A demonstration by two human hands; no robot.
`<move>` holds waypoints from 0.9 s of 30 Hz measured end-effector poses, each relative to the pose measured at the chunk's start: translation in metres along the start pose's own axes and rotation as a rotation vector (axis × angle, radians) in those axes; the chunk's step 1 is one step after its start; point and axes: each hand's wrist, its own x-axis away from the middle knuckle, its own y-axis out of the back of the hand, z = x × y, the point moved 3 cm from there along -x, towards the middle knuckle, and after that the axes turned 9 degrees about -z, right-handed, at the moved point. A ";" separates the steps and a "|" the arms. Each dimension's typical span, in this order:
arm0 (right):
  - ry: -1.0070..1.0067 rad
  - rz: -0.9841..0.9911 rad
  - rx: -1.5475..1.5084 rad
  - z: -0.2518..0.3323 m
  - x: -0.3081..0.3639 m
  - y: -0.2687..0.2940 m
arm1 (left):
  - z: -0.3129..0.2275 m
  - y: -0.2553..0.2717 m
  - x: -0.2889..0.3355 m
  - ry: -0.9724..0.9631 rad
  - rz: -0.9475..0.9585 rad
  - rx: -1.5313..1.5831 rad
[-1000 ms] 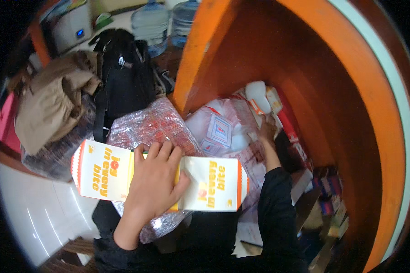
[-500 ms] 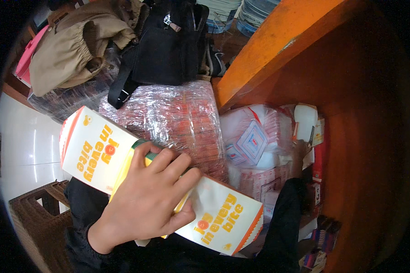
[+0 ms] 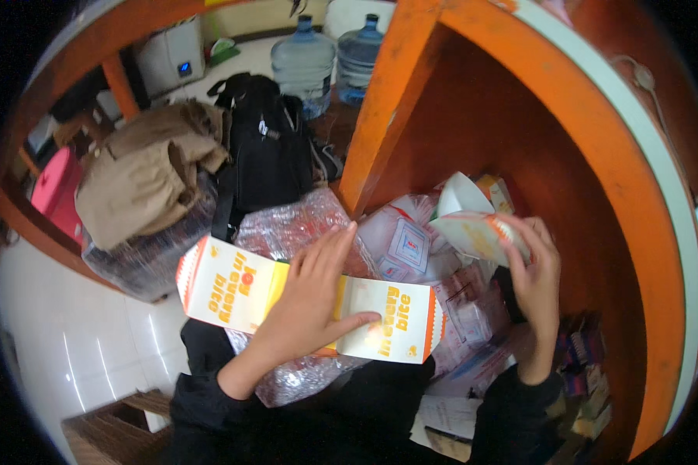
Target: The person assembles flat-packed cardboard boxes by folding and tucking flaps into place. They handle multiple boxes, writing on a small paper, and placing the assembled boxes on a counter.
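Note:
A flattened white food carton (image 3: 233, 283) with orange scalloped ends and yellow print lies across my lap. My left hand (image 3: 306, 291) rests flat on its middle, fingers stretched out and thumb apart. To the right, my right hand (image 3: 537, 267) pinches the edge of a second white carton (image 3: 481, 235), which has a similar orange rim and is tilted. Just behind that carton a white curved piece (image 3: 461, 195) shows; I cannot tell whether the two are joined.
Plastic-wrapped stacks (image 3: 287, 225) lie beyond my lap. Clear bags of printed packaging (image 3: 411, 244) fill the orange-edged wooden compartment (image 3: 589, 201). Farther off are a black backpack (image 3: 267, 167), a tan garment (image 3: 143, 186), a pink lidded bin (image 3: 56, 182) and blue water jugs (image 3: 302, 66).
My view has lifted and widened. My left hand has uncurled from gripping the carton to lying flat on it. My right hand has come up from among the bags with a second white carton.

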 end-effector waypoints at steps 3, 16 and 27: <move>0.363 0.089 0.214 0.095 0.035 0.008 | -0.006 0.004 0.001 -0.128 -0.107 0.169; 0.179 -0.187 -0.400 0.126 0.028 -0.037 | 0.021 0.005 0.023 0.292 0.002 1.035; -0.799 0.004 -1.210 0.036 0.104 -0.156 | 0.031 0.024 0.021 0.531 -0.111 0.946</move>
